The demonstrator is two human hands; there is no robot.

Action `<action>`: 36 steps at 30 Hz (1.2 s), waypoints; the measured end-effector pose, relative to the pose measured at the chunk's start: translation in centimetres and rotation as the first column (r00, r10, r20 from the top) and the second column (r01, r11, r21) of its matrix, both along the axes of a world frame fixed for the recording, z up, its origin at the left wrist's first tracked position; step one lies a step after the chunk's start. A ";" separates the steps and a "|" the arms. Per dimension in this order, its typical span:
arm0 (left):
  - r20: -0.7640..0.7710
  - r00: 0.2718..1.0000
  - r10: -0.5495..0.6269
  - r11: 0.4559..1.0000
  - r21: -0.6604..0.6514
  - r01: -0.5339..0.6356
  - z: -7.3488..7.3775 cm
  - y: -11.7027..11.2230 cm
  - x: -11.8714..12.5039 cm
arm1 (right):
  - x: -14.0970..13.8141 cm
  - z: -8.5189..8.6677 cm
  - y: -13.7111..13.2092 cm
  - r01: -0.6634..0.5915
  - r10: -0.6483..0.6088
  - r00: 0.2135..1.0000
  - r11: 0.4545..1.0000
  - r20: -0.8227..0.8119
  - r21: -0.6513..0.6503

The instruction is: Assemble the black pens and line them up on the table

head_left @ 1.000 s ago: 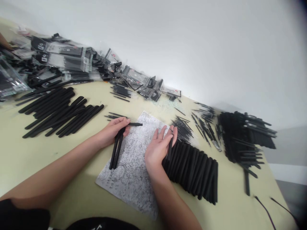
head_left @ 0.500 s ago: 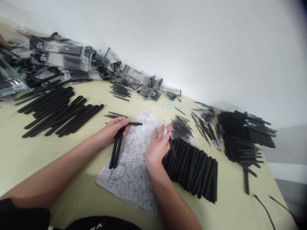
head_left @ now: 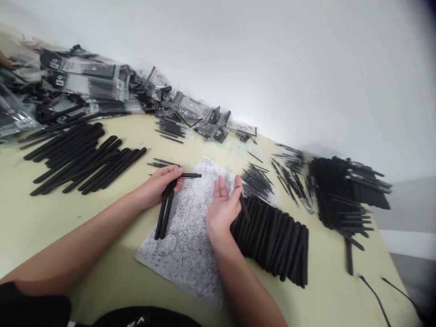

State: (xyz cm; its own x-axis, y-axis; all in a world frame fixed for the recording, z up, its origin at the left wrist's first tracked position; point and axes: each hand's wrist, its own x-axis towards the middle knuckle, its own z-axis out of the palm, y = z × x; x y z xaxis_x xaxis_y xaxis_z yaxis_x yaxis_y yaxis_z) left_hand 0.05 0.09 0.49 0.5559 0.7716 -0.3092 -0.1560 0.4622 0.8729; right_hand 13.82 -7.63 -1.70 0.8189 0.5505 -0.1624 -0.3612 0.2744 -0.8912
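My left hand (head_left: 165, 179) is closed around several black pens. One slim pen (head_left: 192, 175) points right from its fingertips, with a thin dark stick just below it. Two thicker black pens (head_left: 164, 215) hang down from the palm over a scribbled sheet of paper (head_left: 194, 236). My right hand (head_left: 223, 209), palm up above the sheet's right edge, pinches a short black piece like a pen cap (head_left: 244, 209) between thumb and forefinger. Its other fingers are stretched out. A row of thick black pens (head_left: 272, 240) lies right beside this hand.
Loose black pens (head_left: 85, 156) lie at left. Clear packets (head_left: 91, 81) are heaped along the wall. Thin refill-like sticks (head_left: 257, 181) lie beyond my right hand. At far right is a black stack of pens (head_left: 329, 195), with two dark cables (head_left: 376, 297) nearer me.
Both hands keep almost the same pose and grip. The fingers of my right hand have shifted slightly; the whole view has moved by a hair.
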 end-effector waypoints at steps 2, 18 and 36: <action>0.012 1.000 0.004 1.000 -0.003 -0.003 -0.1 0.0 0.0 | 0.0 0.1 0.0 -0.001 0.001 1.000 1.000 -0.002 -0.013; 0.021 0.999 0.031 0.999 -0.037 -0.030 -0.1 0.0 0.1 | 0.8 -0.1 0.0 0.143 -0.144 0.987 0.990 0.070 0.017; 0.023 1.000 0.004 1.000 -0.015 -0.003 -0.3 0.1 0.1 | 1.0 -0.4 0.1 0.104 -0.119 0.976 0.990 0.185 0.092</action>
State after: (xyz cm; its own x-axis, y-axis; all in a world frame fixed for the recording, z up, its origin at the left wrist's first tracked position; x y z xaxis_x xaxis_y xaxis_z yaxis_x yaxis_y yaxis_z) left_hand 0.10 0.15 0.23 0.5603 0.7691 -0.3075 -0.1780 0.4743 0.8622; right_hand 14.79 -7.55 -2.08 0.8875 0.4588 0.0427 -0.1512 0.3776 -0.9135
